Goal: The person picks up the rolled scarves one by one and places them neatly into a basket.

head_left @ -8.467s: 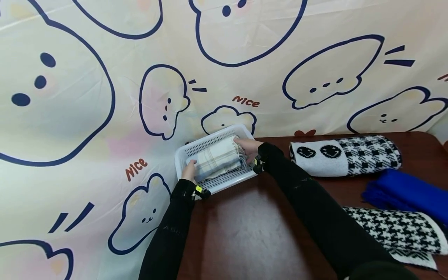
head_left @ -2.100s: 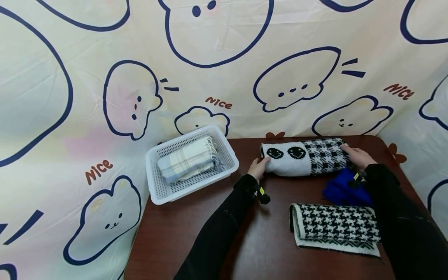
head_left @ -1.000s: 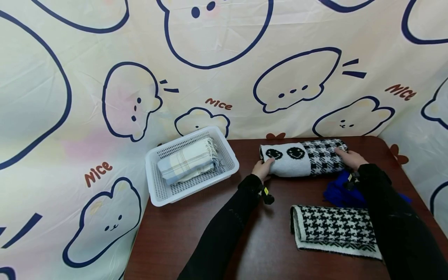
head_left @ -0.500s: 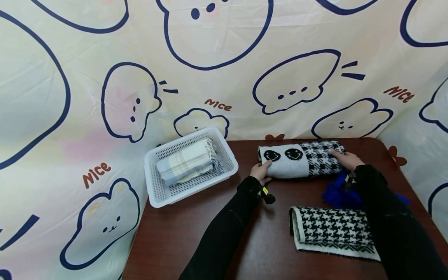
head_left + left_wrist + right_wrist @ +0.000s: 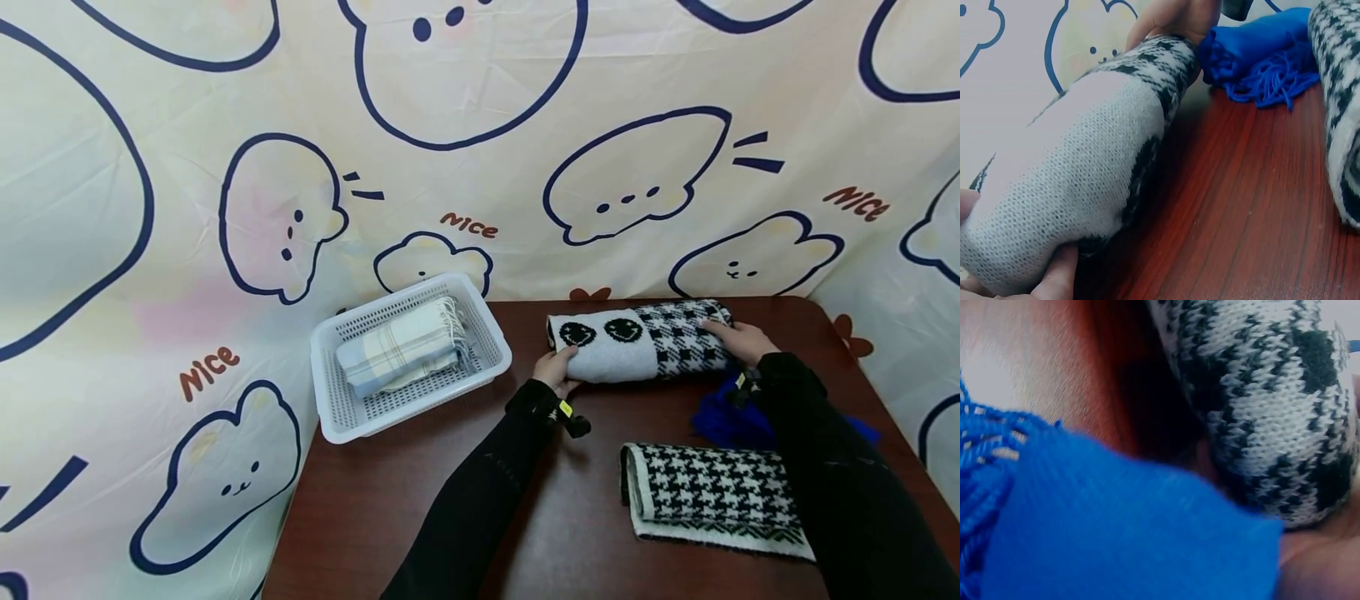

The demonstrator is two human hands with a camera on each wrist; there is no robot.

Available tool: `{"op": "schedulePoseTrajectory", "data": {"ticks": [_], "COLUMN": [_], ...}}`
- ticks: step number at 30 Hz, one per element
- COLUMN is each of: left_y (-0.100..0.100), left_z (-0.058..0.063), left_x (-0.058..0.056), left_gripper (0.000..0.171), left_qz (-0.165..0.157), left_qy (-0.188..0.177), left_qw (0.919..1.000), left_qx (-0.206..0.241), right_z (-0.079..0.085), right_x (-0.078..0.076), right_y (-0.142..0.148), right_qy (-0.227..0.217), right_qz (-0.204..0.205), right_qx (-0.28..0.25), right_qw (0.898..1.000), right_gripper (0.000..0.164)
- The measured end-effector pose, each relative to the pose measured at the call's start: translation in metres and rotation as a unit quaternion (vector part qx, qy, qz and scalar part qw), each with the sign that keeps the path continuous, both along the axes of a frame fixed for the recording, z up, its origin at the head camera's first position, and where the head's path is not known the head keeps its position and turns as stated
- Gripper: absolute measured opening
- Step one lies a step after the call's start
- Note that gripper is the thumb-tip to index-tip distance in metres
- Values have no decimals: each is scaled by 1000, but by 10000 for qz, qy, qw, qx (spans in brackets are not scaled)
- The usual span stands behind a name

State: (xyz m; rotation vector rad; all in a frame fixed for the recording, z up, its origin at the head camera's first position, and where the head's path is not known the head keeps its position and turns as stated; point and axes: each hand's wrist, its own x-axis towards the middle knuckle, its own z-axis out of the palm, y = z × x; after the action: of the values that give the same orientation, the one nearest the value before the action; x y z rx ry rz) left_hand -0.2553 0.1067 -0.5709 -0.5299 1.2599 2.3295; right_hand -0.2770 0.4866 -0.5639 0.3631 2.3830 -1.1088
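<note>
A folded knit scarf, grey-white with black smiley faces at one end and black-and-white checks at the other, is held at the back of the table. At its smiley end my left hand grips it, thumb over the front, as the left wrist view shows from close by. My right hand holds the checked end, its fingers partly behind the knit. A fringed blue scarf lies under my right forearm, partly covered by the sleeve.
A folded black-and-white houndstooth scarf lies nearer the front right. To the left stands a white perforated basket holding a folded cream-and-blue plaid scarf. A patterned cloth backdrop rises behind the brown table.
Both hands left the plaid scarf in the basket and took hold of the smiley scarf. Over the last second, that scarf and both hands have shifted slightly left.
</note>
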Motion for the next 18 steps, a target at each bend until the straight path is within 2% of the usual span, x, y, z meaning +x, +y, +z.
{"op": "schedulePoseTrajectory", "data": {"ticks": [4,9,14,18], "left_y": [-1,-4,-6,-7], "left_z": [4,7,12,18], "left_x": [2,5,8,10], "left_gripper": [55,59,69,70], "left_qz": [132,157,156,79], "left_qy": [-18,33,87,174], "left_qw": [9999,9999,9998,9997], "left_qx": [54,8,-100,-151], "right_z": [1,6,12,19], "right_x": [-2,0,6,14], "right_y": [-2,-5,-8,-11], "right_qy": [224,283,343,398], "right_qz": [-93,-156,-238,-269], "right_qx": [-157,-310,-427,-497], "right_qw": [9996,9990,9982,9976], "right_gripper": [116,113,109,107]}}
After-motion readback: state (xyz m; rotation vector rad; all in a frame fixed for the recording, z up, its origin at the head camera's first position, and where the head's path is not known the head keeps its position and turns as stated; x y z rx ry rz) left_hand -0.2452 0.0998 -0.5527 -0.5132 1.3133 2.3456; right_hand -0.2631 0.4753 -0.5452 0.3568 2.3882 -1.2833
